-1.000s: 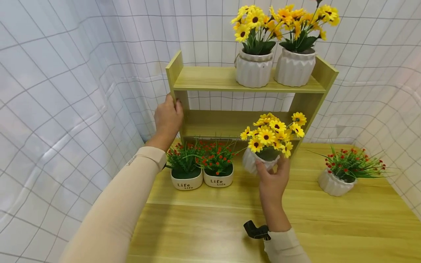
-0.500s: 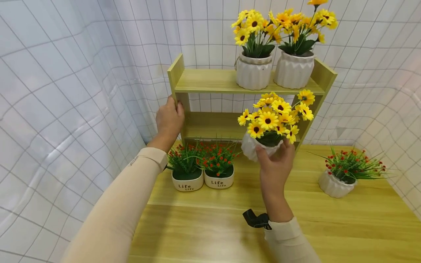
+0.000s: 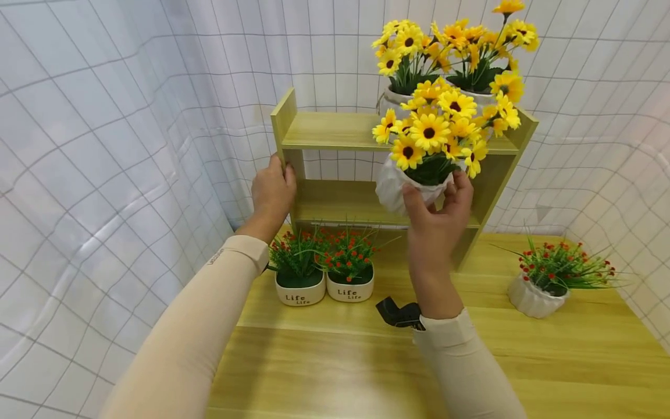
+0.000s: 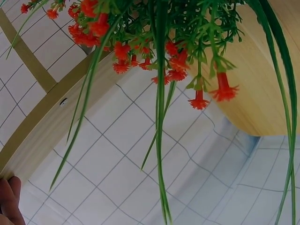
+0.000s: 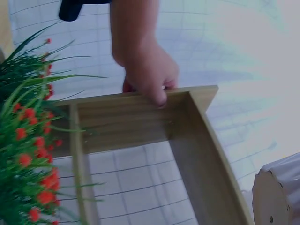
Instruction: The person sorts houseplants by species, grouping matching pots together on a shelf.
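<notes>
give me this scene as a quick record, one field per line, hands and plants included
left hand: grips the left side panel of the wooden shelf
right hand: holds the yellow-flowered pot by its rim
held pot: tilted, raised off the table, in front of the shelf
top tier: two other yellow-flowered pots, toward the right end
table, left: two red-flowered "Life" pots, side by side
table, right: one white pot of red flowers
</notes>
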Available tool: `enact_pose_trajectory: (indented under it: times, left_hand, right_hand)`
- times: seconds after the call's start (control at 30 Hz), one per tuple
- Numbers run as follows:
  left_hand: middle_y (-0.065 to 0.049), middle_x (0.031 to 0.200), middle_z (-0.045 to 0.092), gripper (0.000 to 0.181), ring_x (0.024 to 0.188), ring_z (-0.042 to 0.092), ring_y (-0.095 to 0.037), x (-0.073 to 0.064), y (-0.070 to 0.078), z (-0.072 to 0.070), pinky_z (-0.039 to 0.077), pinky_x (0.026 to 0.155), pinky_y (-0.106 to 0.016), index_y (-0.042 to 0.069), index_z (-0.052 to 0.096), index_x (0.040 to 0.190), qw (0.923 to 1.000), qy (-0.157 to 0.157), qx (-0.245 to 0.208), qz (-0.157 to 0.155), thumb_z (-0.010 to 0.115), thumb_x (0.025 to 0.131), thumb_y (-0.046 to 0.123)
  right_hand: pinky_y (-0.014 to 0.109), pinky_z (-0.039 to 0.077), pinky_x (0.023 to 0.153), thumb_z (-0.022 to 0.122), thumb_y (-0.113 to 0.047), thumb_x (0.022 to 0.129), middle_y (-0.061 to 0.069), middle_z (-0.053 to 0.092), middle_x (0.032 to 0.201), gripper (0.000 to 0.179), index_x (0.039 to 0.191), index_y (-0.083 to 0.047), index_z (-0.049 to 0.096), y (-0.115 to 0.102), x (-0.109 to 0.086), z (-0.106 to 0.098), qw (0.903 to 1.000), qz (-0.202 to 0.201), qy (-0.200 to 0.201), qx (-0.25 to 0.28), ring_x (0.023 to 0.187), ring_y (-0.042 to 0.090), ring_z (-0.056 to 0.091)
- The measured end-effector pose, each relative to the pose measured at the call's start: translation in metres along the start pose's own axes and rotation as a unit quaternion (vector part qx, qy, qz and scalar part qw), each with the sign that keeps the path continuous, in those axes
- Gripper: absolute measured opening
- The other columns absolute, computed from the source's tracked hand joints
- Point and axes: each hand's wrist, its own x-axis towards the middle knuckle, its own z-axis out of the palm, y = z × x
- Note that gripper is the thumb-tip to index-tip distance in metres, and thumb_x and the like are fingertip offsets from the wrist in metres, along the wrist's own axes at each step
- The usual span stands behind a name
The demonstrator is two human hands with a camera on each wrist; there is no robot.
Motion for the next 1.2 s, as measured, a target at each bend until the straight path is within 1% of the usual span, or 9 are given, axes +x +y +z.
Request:
enact_pose_trajectory:
  times: [0.17, 0.23, 0.37, 0.6, 0.77, 0.83, 0.9, 1.07, 1.2]
  left_hand:
    - [-0.029, 0.089, 0.069, 0.027, 0.079, 0.067, -0.047, -0.002, 0.001, 0.0, 0.051, 0.065, -0.056, -0.003, 0.059, 0.106, 0.9999, -0.008, -0.001, -0.008, 0.049, 0.104, 0.022]
    - [-0.028, 0.089, 0.069, 0.027, 0.079, 0.067, -0.046, -0.003, 0.001, 0.001, 0.051, 0.065, -0.056, -0.003, 0.058, 0.105, 0.9998, -0.016, 0.0, -0.011, 0.048, 0.104, 0.022]
    - [-0.028, 0.089, 0.069, 0.027, 0.078, 0.067, -0.046, -0.005, 0.002, 0.002, 0.052, 0.064, -0.055, -0.003, 0.058, 0.105, 0.9997, -0.022, -0.001, -0.011, 0.048, 0.104, 0.022]
    - [-0.029, 0.084, 0.068, 0.024, 0.074, 0.067, -0.046, -0.004, 0.002, 0.004, 0.051, 0.06, -0.055, -0.004, 0.058, 0.101, 0.9998, -0.001, -0.012, 0.013, 0.05, 0.103, 0.019]
    - [-0.028, 0.084, 0.068, 0.024, 0.074, 0.068, -0.045, -0.003, 0.003, 0.003, 0.051, 0.059, -0.054, -0.003, 0.058, 0.099, 0.9998, 0.0, -0.013, 0.017, 0.048, 0.103, 0.018]
    - [-0.028, 0.085, 0.068, 0.024, 0.075, 0.068, -0.045, -0.004, 0.003, 0.003, 0.051, 0.06, -0.054, -0.003, 0.058, 0.1, 0.9998, -0.002, -0.014, 0.015, 0.048, 0.103, 0.018]
    - [-0.028, 0.087, 0.069, 0.024, 0.076, 0.068, -0.045, -0.004, 0.003, 0.002, 0.051, 0.062, -0.054, -0.003, 0.058, 0.101, 0.9998, -0.002, -0.016, 0.013, 0.049, 0.103, 0.018]
    - [-0.029, 0.088, 0.069, 0.023, 0.078, 0.068, -0.047, -0.004, 0.001, 0.001, 0.05, 0.063, -0.056, -0.003, 0.058, 0.101, 0.9997, 0.008, -0.02, 0.012, 0.049, 0.103, 0.018]
    - [-0.029, 0.087, 0.068, 0.023, 0.079, 0.067, -0.048, -0.002, 0.0, -0.001, 0.05, 0.064, -0.057, -0.004, 0.058, 0.102, 0.9997, 0.009, -0.018, 0.013, 0.049, 0.102, 0.017]
  right_hand:
    - [0.037, 0.052, 0.085, 0.08, -0.009, 0.077, 0.018, 0.054, 0.12, 0.067, 0.134, -0.006, 0.045, 0.001, 0.016, 0.026, 0.9988, -0.014, 0.004, 0.048, 0.102, 0.031, 0.059]
    - [0.036, 0.052, 0.084, 0.08, -0.008, 0.077, 0.018, 0.054, 0.117, 0.067, 0.134, -0.005, 0.045, 0.002, 0.02, 0.034, 0.9982, -0.017, 0.004, 0.057, 0.1, 0.031, 0.06]
    - [0.036, 0.053, 0.084, 0.08, -0.007, 0.078, 0.017, 0.054, 0.115, 0.065, 0.134, -0.006, 0.047, 0.005, 0.024, 0.046, 0.9984, -0.018, 0.007, 0.054, 0.1, 0.031, 0.061]
    - [0.04, 0.052, 0.088, 0.082, -0.008, 0.079, 0.016, 0.05, 0.118, 0.066, 0.134, -0.007, 0.047, 0.008, 0.026, 0.062, 0.999, -0.01, -0.003, 0.044, 0.106, 0.031, 0.059]
    - [0.039, 0.052, 0.087, 0.083, -0.01, 0.078, 0.013, 0.05, 0.12, 0.065, 0.134, -0.008, 0.049, 0.008, 0.028, 0.072, 0.9998, 0.009, -0.015, 0.009, 0.108, 0.027, 0.057]
    - [0.037, 0.052, 0.087, 0.083, -0.01, 0.078, 0.009, 0.049, 0.122, 0.064, 0.133, -0.008, 0.05, 0.008, 0.028, 0.077, 0.9996, 0.019, -0.018, -0.013, 0.109, 0.024, 0.055]
    - [0.036, 0.052, 0.085, 0.083, -0.009, 0.078, 0.008, 0.048, 0.121, 0.063, 0.132, -0.005, 0.051, 0.006, 0.028, 0.082, 0.9989, 0.018, -0.023, -0.038, 0.108, 0.022, 0.054]
    - [0.033, 0.049, 0.085, 0.08, -0.007, 0.079, 0.008, 0.049, 0.118, 0.058, 0.129, 0.001, 0.053, -0.008, 0.024, 0.098, 0.9945, 0.007, -0.029, -0.101, 0.105, 0.021, 0.051]
    - [0.032, 0.048, 0.087, 0.08, -0.008, 0.08, 0.009, 0.05, 0.12, 0.058, 0.13, 0.002, 0.052, -0.018, 0.022, 0.107, 0.9918, 0.013, -0.034, -0.123, 0.106, 0.021, 0.052]
